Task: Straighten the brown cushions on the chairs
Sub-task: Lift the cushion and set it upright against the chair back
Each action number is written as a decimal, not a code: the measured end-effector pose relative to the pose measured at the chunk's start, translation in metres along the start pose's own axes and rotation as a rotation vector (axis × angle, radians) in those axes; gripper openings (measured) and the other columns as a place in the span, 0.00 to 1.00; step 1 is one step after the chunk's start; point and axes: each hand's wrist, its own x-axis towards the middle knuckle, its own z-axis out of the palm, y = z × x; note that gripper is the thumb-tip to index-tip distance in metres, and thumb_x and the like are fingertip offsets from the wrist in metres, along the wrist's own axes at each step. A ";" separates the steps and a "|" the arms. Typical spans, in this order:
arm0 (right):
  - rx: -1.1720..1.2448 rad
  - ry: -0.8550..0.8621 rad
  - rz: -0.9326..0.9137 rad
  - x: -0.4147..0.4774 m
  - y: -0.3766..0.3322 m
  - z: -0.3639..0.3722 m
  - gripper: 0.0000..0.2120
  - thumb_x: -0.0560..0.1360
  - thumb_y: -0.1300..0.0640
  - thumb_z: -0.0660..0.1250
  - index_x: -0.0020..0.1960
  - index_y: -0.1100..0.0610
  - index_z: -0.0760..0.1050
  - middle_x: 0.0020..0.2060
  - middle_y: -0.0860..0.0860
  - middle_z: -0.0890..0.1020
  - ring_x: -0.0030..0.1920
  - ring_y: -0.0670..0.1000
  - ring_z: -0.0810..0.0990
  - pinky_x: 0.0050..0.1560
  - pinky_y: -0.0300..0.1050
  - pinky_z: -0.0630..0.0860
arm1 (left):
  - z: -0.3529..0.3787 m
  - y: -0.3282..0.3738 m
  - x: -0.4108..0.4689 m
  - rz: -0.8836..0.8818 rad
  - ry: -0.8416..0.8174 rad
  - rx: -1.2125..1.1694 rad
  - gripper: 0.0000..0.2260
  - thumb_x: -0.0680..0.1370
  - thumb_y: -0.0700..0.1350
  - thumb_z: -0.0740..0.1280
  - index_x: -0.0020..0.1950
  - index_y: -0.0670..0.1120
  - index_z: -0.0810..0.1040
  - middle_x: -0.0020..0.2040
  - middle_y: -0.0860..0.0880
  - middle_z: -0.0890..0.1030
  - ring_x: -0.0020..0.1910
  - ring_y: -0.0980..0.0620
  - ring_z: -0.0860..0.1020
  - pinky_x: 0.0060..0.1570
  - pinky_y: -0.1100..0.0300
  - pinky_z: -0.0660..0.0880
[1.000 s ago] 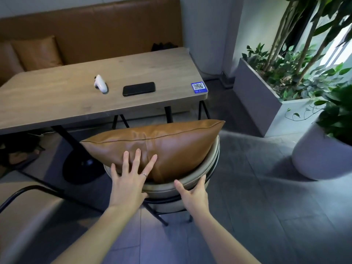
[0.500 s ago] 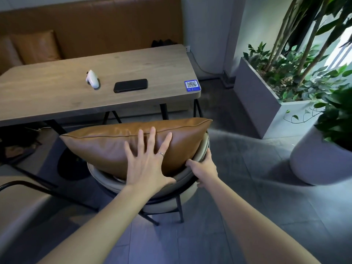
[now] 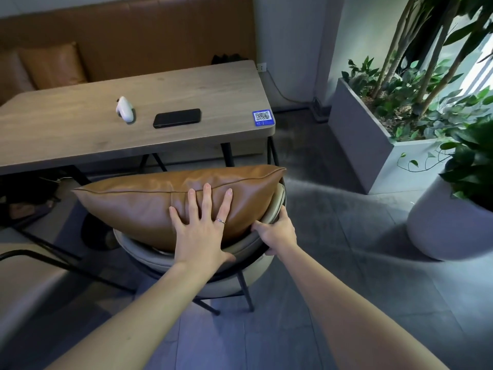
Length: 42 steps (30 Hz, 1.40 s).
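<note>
A brown leather cushion (image 3: 138, 206) lies across a round grey chair (image 3: 149, 259), leaning on its backrest, its left corner sticking out past the chair. My left hand (image 3: 202, 231) presses flat on the cushion's right half, fingers spread, a ring on one finger. My right hand (image 3: 277, 231) grips the right rim of the chair's backrest just below the cushion's right corner. Another brown cushion (image 3: 53, 65) stands on the bench behind the table.
A wooden table (image 3: 80, 134) stands just beyond the chair with a white device (image 3: 124, 109), a black phone (image 3: 177, 118) and a blue QR card (image 3: 263, 117). A grey planter (image 3: 373, 134) and a white pot (image 3: 448, 228) stand right. Another chair (image 3: 21, 284) is at left.
My left hand slid up and right on the cushion. My right hand moved from the chair's rear rim to its right rim and closed on it. The chair and cushion turned slightly.
</note>
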 end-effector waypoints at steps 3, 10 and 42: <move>-0.012 -0.005 -0.007 0.002 0.001 0.000 0.44 0.63 0.49 0.76 0.75 0.46 0.61 0.60 0.53 0.77 0.57 0.61 0.78 0.34 0.57 0.85 | 0.001 0.000 0.002 0.001 -0.007 -0.006 0.65 0.66 0.74 0.70 0.72 0.53 0.18 0.82 0.39 0.36 0.81 0.32 0.40 0.73 0.28 0.51; -0.031 -0.012 -0.019 0.007 0.000 0.000 0.40 0.63 0.50 0.76 0.72 0.48 0.64 0.58 0.53 0.78 0.54 0.60 0.79 0.31 0.55 0.85 | 0.000 -0.001 0.002 -0.003 -0.009 -0.020 0.65 0.66 0.74 0.71 0.73 0.54 0.19 0.83 0.39 0.36 0.81 0.32 0.39 0.73 0.28 0.51; -0.051 -0.139 0.027 0.008 0.009 -0.005 0.51 0.61 0.38 0.71 0.76 0.38 0.46 0.67 0.55 0.74 0.54 0.65 0.81 0.40 0.56 0.83 | 0.003 0.002 0.003 -0.002 0.012 -0.015 0.65 0.65 0.76 0.69 0.70 0.55 0.15 0.83 0.41 0.35 0.81 0.34 0.39 0.73 0.29 0.52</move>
